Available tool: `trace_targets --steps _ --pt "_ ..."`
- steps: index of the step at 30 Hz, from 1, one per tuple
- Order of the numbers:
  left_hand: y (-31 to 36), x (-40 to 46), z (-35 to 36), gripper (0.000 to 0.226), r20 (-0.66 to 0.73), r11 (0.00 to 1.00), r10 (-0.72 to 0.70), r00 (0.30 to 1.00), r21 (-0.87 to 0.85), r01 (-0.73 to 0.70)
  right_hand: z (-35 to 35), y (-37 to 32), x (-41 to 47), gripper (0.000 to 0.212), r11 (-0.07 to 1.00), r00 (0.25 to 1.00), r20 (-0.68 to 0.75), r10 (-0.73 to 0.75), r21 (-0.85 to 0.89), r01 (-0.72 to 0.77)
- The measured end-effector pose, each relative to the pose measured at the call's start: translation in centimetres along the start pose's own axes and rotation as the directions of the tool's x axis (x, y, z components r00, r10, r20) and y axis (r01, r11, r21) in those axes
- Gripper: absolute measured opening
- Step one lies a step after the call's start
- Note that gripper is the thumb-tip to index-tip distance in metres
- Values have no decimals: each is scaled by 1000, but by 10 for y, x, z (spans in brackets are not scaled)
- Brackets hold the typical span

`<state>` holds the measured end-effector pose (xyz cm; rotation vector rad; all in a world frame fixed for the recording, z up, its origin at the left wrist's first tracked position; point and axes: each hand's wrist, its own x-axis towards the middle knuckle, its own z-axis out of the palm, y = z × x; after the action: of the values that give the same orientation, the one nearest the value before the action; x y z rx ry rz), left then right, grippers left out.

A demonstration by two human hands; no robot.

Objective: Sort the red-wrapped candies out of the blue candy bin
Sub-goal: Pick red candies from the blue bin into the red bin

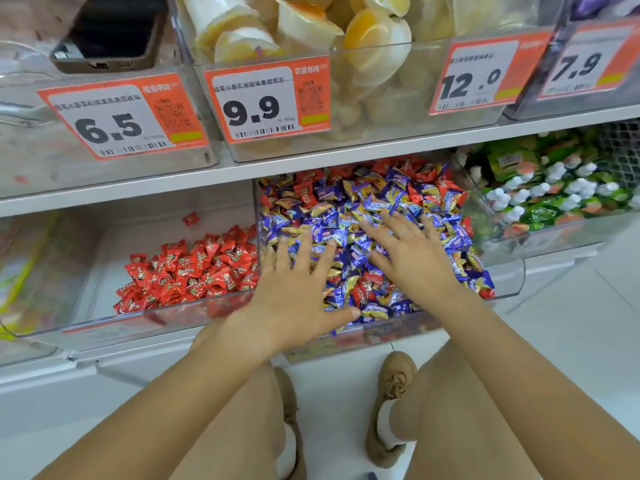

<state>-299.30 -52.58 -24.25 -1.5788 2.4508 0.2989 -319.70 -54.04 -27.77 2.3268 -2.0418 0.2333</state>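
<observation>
Legs and shoes: bare knees at the near edge, tan lace-up shoes [393, 407] with white socks on a pale floor.
Left hand [298, 289]: flat, palm down, fingers spread and straight, lying on the near left part of the blue candy pile; it grips nothing.
Right hand [412, 254]: also flat with fingers fanned apart, pressed on the middle of the pile, a thin ring on one finger; it holds nothing.
Blue candy bin [512, 282]: clear plastic, on the lower shelf, heaped with blue-and-gold wrapped candies [349, 206]; the writing on the wrappers is too small to read.
Red-wrapped candies in the blue bin [308, 194]: scattered mostly along the far edge, beyond both sets of fingertips; a few more sit near the front lip, between the two wrists and by the near right corner.
Red candy bin [104, 320]: clear, just left of the blue one, touching it side to side; sorted red candies [194, 271] fill its near right part, and one lies alone farther back.
Green and white packets [554, 192]: in the bin to the right.
Price tags: orange-framed, on the upper shelf bins, from left to right "6.5" [121, 119], "9.9" [266, 100], "12.0" [481, 74], "7.9" [585, 64]; each has a barcode, and the Chinese lines are too blurred to read.
Jelly cups [346, 32]: pale yellow, in the bins behind the 9.9 and 12.0 tags.
Phone [114, 32]: dark, in a brown case, lying in the upper left bin.
</observation>
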Motion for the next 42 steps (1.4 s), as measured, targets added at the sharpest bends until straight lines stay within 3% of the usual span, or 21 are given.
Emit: trace_targets --steps 2,5,10,14,17,19,22,25,27,29,33,37,40,42 --pt "14 2 15 86 -34 997 -38 999 -63 36 -3 3 3 50 999 998 -60 26 46 -24" --pt "35 15 32 80 -166 981 -122 979 -169 93 -6 8 0 55 976 997 -13 75 207 -71" --pt "63 54 23 74 -257 894 -112 960 -448 -16 -14 16 -17 66 906 994 -25 107 413 -87" --pt "74 79 11 69 -302 922 -62 951 -381 -61 -19 20 -30 72 851 984 -59 167 513 -114" --pt "59 79 -10 69 -206 921 68 976 -363 -140 -23 20 -37 70 844 980 -68 188 522 -126" --pt "36 68 -27 63 -126 901 175 977 -380 -210 -27 14 -43 59 863 982 -121 147 501 -67" --pt "-3 39 -43 41 -182 888 209 961 -377 -264 -24 -2 -44 46 927 973 -220 -74 344 149" --pt "-28 16 -45 34 -212 949 147 966 -246 -198 -9 -17 -33 43 923 942 -75 -328 185 336" --pt "-36 8 -38 34 -210 976 146 967 -127 -175 0 -20 -21 47 918 919 43 -392 88 387" --pt "-39 4 -29 35 -189 981 180 965 -38 -190 -2 -15 -7 47 931 928 76 -365 32 364" --pt "-33 11 -17 31 -174 981 192 966 51 -186 -12 3 11 33 967 971 33 -235 106 230" --pt "-15 24 -10 49 -151 961 155 976 252 -114 -19 1 4 36 972 982 72 -176 167 162" --pt "-10 25 -10 50 -109 960 145 983 255 -113 -24 6 -9 36 984 991 4 -134 119 132" --pt "-12 23 -12 38 -147 973 160 976 188 -131 -28 4 -18 32 987 982 -105 -159 -5 159"
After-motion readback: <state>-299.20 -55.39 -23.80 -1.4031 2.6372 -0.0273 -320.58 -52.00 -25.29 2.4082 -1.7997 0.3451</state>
